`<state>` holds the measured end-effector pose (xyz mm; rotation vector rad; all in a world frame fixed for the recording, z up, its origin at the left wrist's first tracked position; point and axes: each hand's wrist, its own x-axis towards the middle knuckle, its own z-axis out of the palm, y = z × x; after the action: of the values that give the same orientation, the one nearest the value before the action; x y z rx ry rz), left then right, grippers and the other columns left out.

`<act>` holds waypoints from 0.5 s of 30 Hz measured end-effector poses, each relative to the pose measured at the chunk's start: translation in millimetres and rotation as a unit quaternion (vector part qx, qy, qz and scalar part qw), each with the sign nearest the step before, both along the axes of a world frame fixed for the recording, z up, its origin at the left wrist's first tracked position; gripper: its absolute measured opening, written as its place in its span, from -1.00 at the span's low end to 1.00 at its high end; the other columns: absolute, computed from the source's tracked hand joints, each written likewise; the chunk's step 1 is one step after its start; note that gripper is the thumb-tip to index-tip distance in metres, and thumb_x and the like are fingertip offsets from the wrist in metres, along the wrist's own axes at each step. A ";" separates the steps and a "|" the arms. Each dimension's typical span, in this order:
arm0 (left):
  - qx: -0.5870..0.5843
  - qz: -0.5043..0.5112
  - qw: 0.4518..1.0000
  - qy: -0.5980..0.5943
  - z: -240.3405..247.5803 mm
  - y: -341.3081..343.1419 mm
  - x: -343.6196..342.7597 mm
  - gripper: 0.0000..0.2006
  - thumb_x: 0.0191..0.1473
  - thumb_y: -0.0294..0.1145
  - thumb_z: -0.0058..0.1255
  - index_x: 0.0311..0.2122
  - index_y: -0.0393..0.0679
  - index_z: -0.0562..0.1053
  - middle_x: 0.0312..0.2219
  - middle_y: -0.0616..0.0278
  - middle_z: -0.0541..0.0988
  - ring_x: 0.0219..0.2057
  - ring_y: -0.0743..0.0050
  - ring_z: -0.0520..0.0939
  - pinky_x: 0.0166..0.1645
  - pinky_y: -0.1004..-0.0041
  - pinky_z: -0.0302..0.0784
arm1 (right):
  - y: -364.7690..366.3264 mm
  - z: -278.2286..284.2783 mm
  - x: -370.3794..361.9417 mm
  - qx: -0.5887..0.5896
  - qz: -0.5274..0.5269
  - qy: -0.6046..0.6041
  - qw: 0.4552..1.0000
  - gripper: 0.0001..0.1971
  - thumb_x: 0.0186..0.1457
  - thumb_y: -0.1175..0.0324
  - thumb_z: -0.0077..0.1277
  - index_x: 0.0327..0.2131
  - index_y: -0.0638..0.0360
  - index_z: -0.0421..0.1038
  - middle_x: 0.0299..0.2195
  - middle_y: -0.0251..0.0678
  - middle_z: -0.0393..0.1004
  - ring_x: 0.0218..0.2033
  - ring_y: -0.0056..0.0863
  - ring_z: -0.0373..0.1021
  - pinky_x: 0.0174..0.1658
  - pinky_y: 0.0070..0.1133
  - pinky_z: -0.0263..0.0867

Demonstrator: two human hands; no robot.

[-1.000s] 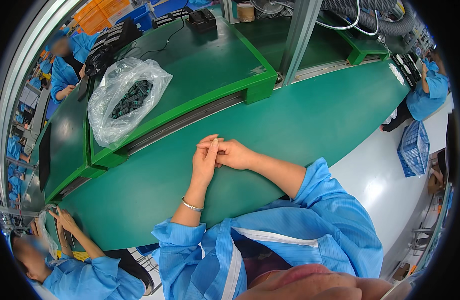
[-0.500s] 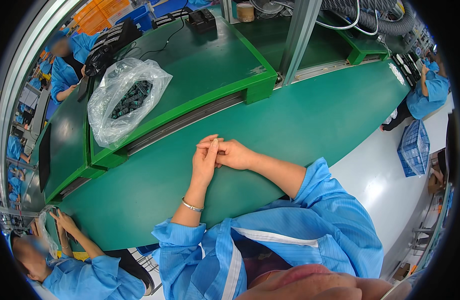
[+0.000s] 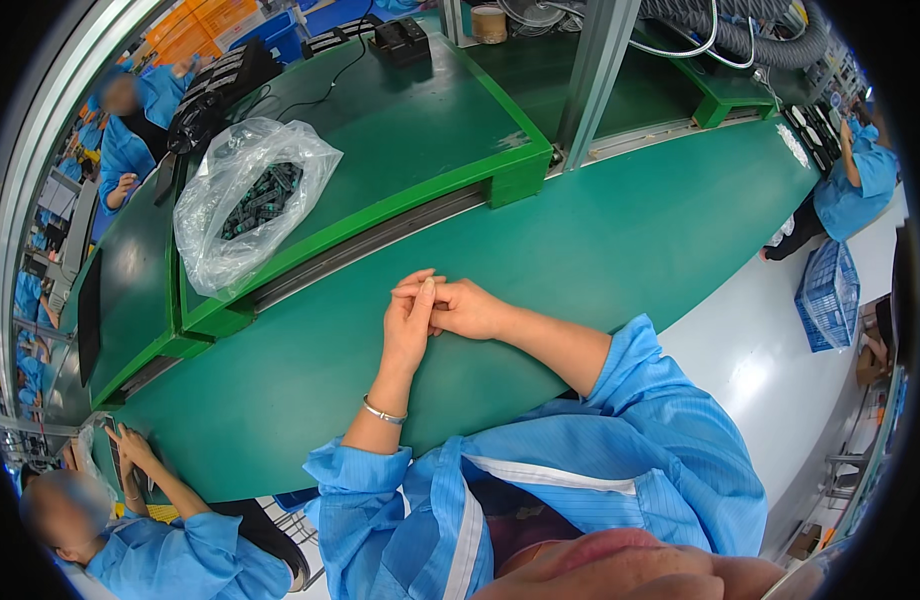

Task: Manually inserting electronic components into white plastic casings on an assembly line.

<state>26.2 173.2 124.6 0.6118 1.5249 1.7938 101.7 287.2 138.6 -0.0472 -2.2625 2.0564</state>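
Note:
My left hand [image 3: 408,312] and my right hand [image 3: 472,309] rest together over the green workbench [image 3: 580,245]. Their fingers are closed against one another, with the left thumb lying on top near the right fingers. No object shows in either hand; the undersides of the fingers are hidden. A silver bracelet [image 3: 384,411] circles my left wrist. Beyond my hands, to the left on a raised green shelf [image 3: 410,110], stands an open clear plastic bag [image 3: 215,200] holding many small dark parts [image 3: 265,200] with teal bits.
A metal post [image 3: 602,85] rises behind the bench. At lower left a co-worker's hands [image 3: 132,445] are over the same bench; another person [image 3: 860,180] works at the far right. A blue crate [image 3: 828,297] stands on the floor. Black devices [image 3: 404,42] sit on the shelf.
My hands stay still. At lower left, the co-worker's head has shifted right. The person at upper left has moved their arms, one hand now raised.

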 end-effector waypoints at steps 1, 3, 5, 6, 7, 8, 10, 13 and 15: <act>0.000 -0.001 1.000 0.000 0.0 0.0 0.1 -0.59 0.17 -0.14 -0.16 -0.03 -0.28 0.26 -0.24 0.15 0.46 -0.50 0.64 0.43 -0.55 0.65 0.32 | 0.0 -0.2 0.2 0.000 0.000 -0.001 1.000 -0.57 0.06 0.51 -0.10 0.03 -0.08 0.29 -0.43 -0.28 0.47 -0.47 -0.57 0.43 -0.32 -0.61 0.41; -0.002 0.001 1.000 0.002 0.1 -0.1 -0.2 -0.59 0.17 -0.14 -0.16 -0.03 -0.28 0.26 -0.24 0.15 0.46 -0.49 0.64 0.43 -0.55 0.65 0.33 | -0.1 -0.3 -0.2 -0.003 0.001 -0.002 1.000 -0.57 0.06 0.51 -0.10 0.03 -0.08 0.29 -0.43 -0.28 0.47 -0.47 -0.57 0.43 -0.32 -0.61 0.41; -0.002 0.003 1.000 0.003 -0.8 -0.2 -0.5 -0.59 0.17 -0.15 -0.16 -0.03 -0.29 0.26 -0.24 0.14 0.46 -0.49 0.63 0.44 -0.55 0.65 0.33 | -0.3 0.2 -0.4 -0.003 0.001 -0.004 1.000 -0.57 0.06 0.51 -0.10 0.03 -0.08 0.29 -0.43 -0.28 0.47 -0.47 -0.57 0.43 -0.32 -0.61 0.41; 0.001 0.004 1.000 0.003 -1.6 -0.3 -0.8 -0.59 0.17 -0.15 -0.16 -0.03 -0.28 0.26 -0.24 0.14 0.46 -0.48 0.63 0.44 -0.55 0.65 0.33 | -0.5 0.7 -0.5 -0.002 0.001 -0.005 1.000 -0.57 0.05 0.51 -0.10 0.04 -0.08 0.29 -0.43 -0.28 0.47 -0.47 -0.57 0.43 -0.32 -0.61 0.41; 0.003 0.005 1.000 0.004 -2.2 -0.6 -1.1 -0.59 0.17 -0.15 -0.15 -0.03 -0.28 0.26 -0.23 0.14 0.46 -0.48 0.63 0.44 -0.55 0.65 0.33 | -0.8 0.9 -0.7 0.000 0.002 -0.006 1.000 -0.57 0.05 0.51 -0.10 0.04 -0.07 0.29 -0.43 -0.29 0.47 -0.47 -0.57 0.43 -0.32 -0.61 0.41; 0.003 0.005 1.000 0.004 -2.6 -0.6 -1.3 -0.59 0.17 -0.15 -0.15 -0.03 -0.28 0.26 -0.23 0.14 0.46 -0.48 0.63 0.44 -0.55 0.65 0.33 | -0.9 0.4 -0.8 0.000 0.001 -0.006 1.000 -0.57 0.05 0.51 -0.10 0.04 -0.07 0.29 -0.43 -0.29 0.47 -0.47 -0.57 0.43 -0.32 -0.61 0.41; 0.006 0.004 1.000 0.003 -3.0 -0.9 -1.7 -0.58 0.17 -0.14 -0.15 -0.03 -0.28 0.26 -0.23 0.14 0.46 -0.48 0.63 0.44 -0.56 0.65 0.33 | -1.4 -1.5 -1.3 -0.009 0.000 -0.007 1.000 -0.57 0.06 0.51 -0.09 0.04 -0.07 0.29 -0.42 -0.29 0.46 -0.47 -0.58 0.42 -0.33 -0.61 0.41; 0.002 0.001 1.000 0.001 -0.5 -0.3 -1.0 -0.57 0.16 -0.13 -0.15 -0.03 -0.28 0.26 -0.24 0.13 0.46 -0.49 0.63 0.43 -0.56 0.65 0.33 | -0.9 -1.5 -1.3 -0.013 -0.001 -0.014 1.000 -0.58 0.07 0.50 -0.08 0.04 -0.06 0.29 -0.42 -0.29 0.46 -0.47 -0.59 0.42 -0.33 -0.62 0.41; 0.001 0.001 1.000 0.002 0.1 0.0 -0.6 -0.57 0.16 -0.13 -0.15 -0.03 -0.29 0.26 -0.23 0.13 0.46 -0.49 0.63 0.43 -0.56 0.65 0.33 | -0.4 -1.7 -1.2 -0.013 -0.001 -0.013 1.000 -0.58 0.08 0.50 -0.08 0.04 -0.06 0.29 -0.41 -0.29 0.46 -0.47 -0.59 0.41 -0.34 -0.62 0.41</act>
<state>25.7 173.2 124.8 0.6164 1.5261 1.7967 100.6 286.8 136.9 -0.0769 -2.2506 2.0957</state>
